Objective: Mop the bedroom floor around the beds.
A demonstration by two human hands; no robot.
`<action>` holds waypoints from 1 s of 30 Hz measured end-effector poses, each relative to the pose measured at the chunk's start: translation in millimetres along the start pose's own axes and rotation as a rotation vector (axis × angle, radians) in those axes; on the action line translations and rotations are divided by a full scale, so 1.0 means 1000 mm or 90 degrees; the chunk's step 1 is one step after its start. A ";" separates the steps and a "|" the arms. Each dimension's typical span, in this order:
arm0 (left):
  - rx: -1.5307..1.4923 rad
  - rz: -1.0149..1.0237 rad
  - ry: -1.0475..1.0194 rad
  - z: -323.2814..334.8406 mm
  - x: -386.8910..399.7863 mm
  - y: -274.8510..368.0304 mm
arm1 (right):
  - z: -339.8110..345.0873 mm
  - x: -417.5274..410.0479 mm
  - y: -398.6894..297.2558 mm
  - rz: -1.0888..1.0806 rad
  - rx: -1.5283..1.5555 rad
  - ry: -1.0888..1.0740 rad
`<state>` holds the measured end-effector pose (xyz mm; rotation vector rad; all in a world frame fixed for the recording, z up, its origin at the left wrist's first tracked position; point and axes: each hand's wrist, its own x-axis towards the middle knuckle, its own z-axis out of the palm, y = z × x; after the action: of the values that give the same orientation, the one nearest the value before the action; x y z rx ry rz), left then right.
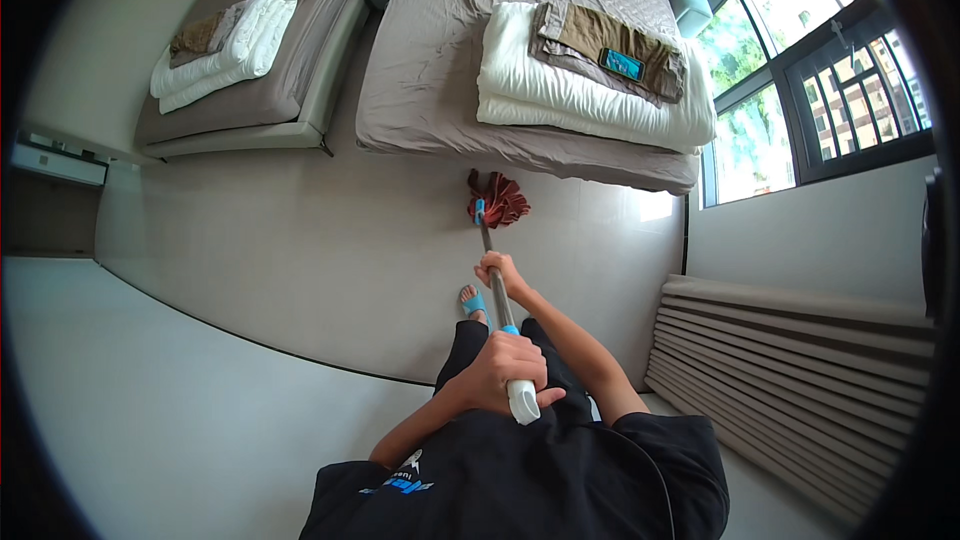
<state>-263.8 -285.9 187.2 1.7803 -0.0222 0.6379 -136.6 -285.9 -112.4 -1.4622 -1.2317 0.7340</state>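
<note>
A mop with a grey metal pole [501, 300] slants away from my body across the floor. My left hand [506, 364] is wrapped around its upper end, just above a blue collar, and the white grip end [523, 401] sticks out below the fist. Farther down the pole, my right hand [504, 274] grips the metal. The mop's dark red cloth head [508, 201] lies fanned out on the floor, joined to the pole by a light blue connector [480, 211]. It rests close to the foot of the bigger bed.
Ahead stands a bed [427, 82] with a folded white quilt [525, 86], brown fabric and a phone [622, 64] on it. Another bed [247, 101] is at the left. Gathered curtains [787, 360] hang right, below windows [750, 142]. My slippered foot [473, 303] is near the pole.
</note>
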 end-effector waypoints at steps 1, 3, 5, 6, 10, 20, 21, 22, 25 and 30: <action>0.003 0.002 0.001 0.002 -0.001 -0.003 | -0.001 -0.002 0.004 0.016 0.021 -0.031; 0.005 -0.014 -0.021 0.012 -0.003 -0.010 | -0.011 -0.008 0.014 -0.006 0.047 -0.088; -0.004 0.001 -0.031 0.023 0.008 -0.009 | -0.026 -0.016 0.024 -0.051 0.011 -0.201; -0.019 0.011 -0.060 0.032 0.013 -0.009 | -0.037 -0.021 0.026 -0.056 -0.029 -0.210; -0.069 0.029 -0.109 0.077 0.052 -0.015 | -0.114 -0.035 0.033 -0.064 -0.043 -0.239; -0.250 0.042 -0.304 0.204 0.164 -0.063 | -0.306 -0.134 0.075 0.079 -0.140 0.090; -0.253 0.042 -0.316 0.218 0.172 -0.071 | -0.318 -0.152 0.081 0.082 -0.140 0.101; -0.289 0.058 -0.329 0.232 0.178 -0.078 | -0.326 -0.172 0.089 0.125 -0.169 0.180; -0.355 0.064 -0.341 0.260 0.190 -0.097 | -0.343 -0.212 0.101 0.174 -0.222 0.363; -0.399 0.044 -0.353 0.288 0.210 -0.112 | -0.356 -0.254 0.097 0.274 -0.236 0.484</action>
<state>68.7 -445.1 130.1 1.2924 -0.5999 0.1340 143.7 -633.4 -148.5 -2.0846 -0.4756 0.1591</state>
